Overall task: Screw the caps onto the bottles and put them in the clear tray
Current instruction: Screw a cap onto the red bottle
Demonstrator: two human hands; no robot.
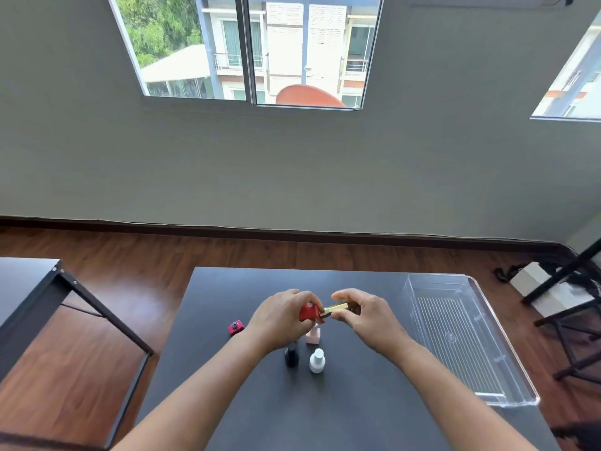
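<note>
Tipped sideways above the middle of the table (pixel 227 288): red bottle (pixel 309 312), neck pointing right, long axis left to right, meeting gold cap (pixel 336 308). Beneath, nearer the near edge, upright: pink bottle (pixel 313 336), black bottle (pixel 291 354), white bottle (pixel 317 361). Off left, small magenta bottle (pixel 235 327). Along the right edge, clear tray (pixel 507 402). Left hand (pixel 283 317) curled round the red bottle; right hand (pixel 364 315) pinching the cap.
</note>
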